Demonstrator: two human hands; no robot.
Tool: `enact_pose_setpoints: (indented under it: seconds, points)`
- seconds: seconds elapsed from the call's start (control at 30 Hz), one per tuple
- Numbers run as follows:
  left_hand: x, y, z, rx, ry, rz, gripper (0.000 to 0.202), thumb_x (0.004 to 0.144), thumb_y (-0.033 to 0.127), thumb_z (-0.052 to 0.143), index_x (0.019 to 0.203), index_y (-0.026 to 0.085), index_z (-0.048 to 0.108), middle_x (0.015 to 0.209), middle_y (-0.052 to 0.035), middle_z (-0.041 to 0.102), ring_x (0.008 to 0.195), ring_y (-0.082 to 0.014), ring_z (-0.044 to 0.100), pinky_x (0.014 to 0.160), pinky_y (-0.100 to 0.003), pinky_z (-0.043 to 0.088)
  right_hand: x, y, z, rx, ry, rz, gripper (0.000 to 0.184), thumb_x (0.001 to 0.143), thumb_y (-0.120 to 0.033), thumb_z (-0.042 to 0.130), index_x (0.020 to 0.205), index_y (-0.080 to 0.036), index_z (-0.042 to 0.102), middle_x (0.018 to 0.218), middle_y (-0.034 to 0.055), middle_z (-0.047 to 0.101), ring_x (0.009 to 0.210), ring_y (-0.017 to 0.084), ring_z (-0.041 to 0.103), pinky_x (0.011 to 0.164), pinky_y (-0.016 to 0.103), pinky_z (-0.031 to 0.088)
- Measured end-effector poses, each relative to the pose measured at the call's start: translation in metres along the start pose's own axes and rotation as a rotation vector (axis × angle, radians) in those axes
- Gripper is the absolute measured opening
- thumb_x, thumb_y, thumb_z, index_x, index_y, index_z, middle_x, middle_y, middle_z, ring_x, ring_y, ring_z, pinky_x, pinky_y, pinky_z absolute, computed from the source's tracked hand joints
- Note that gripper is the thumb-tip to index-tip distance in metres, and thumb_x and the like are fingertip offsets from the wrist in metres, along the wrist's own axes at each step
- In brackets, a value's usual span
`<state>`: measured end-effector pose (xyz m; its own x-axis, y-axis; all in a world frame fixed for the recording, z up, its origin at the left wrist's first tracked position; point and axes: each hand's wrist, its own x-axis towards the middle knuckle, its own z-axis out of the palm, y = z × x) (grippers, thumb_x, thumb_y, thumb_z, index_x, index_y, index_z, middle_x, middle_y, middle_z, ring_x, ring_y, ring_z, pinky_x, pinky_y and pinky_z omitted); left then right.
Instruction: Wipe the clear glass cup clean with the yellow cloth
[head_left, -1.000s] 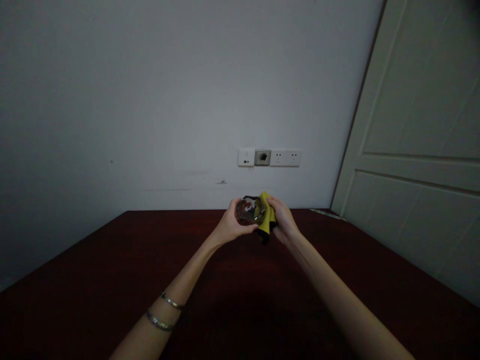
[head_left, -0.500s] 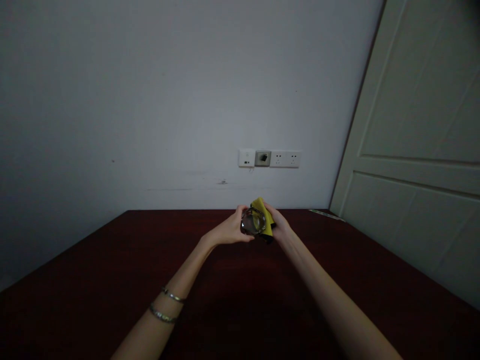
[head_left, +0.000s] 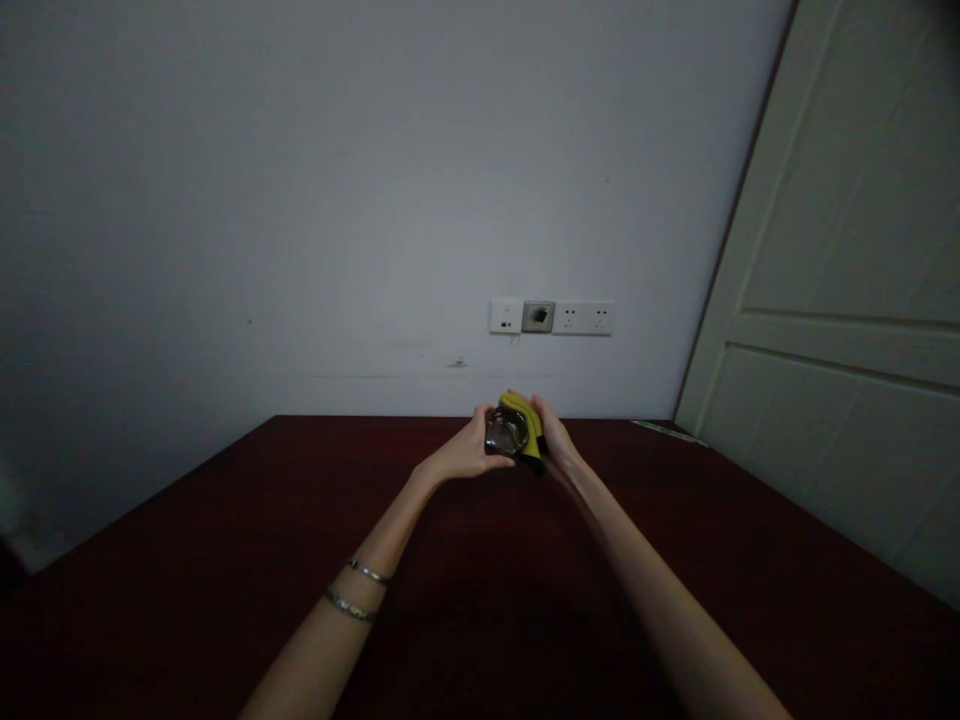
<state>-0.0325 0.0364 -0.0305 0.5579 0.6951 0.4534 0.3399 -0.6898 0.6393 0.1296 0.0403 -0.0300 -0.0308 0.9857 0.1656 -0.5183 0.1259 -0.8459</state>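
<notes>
Held out over the far part of the dark red table is a clear glass (head_left: 505, 431), its round end turned toward me. My left hand (head_left: 474, 447) is closed round its left side, thumb below and fingers above. A yellow cloth (head_left: 532, 420) with black parts lies against the right side of the glass. My right hand (head_left: 556, 437) is closed on that cloth and presses it to the glass. Some of the right fingers are hidden behind the cloth.
The dark red table (head_left: 465, 570) reaches back to a pale wall (head_left: 375, 200). Sockets and switch plates (head_left: 583, 318) sit on the wall behind my hands. A panelled door (head_left: 847, 270) stands at the right, and a thin strip (head_left: 667, 432) lies near the table's back right corner.
The yellow cloth now curves more closely round the glass, and my right hand has shifted slightly round it. The whole view has moved a little, so the wall and sockets appear farther right.
</notes>
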Motion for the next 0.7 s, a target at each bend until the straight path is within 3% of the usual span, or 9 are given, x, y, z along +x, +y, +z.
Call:
enact_pose_setpoints:
  seconds: [0.23, 0.43, 0.7]
  points:
    - [0.001, -0.009, 0.003, -0.065, -0.002, 0.008, 0.085, 0.062, 0.035, 0.077, 0.126, 0.013, 0.027, 0.127, -0.021, 0.049, 0.117, -0.0311, 0.051, 0.1, -0.049, 0.039, 0.0, 0.002, 0.004, -0.074, 0.011, -0.056, 0.036, 0.086, -0.046, 0.044, 0.093, -0.022, 0.07, 0.094, 0.0032, 0.074, 0.102, 0.023, 0.064, 0.096, 0.037, 0.045]
    - [0.002, -0.012, 0.001, -0.167, -0.035, 0.003, 0.078, 0.062, 0.033, 0.078, 0.121, 0.014, 0.031, 0.125, -0.0197, 0.05, 0.116, -0.0296, 0.052, 0.099, -0.048, 0.039, 0.0, 0.004, 0.002, -0.077, 0.046, -0.141, 0.032, 0.078, -0.049, 0.056, 0.089, -0.022, 0.071, 0.109, 0.0018, 0.07, 0.117, 0.022, 0.056, 0.103, 0.035, 0.038]
    - [-0.001, -0.013, 0.002, -0.141, -0.042, -0.019, 0.083, 0.063, 0.03, 0.077, 0.127, 0.013, 0.028, 0.124, -0.0204, 0.051, 0.116, -0.0298, 0.052, 0.1, -0.049, 0.038, 0.002, 0.018, 0.002, -0.019, 0.095, -0.141, 0.037, 0.077, -0.048, 0.052, 0.089, -0.019, 0.07, 0.092, 0.0043, 0.074, 0.094, 0.023, 0.066, 0.09, 0.035, 0.047]
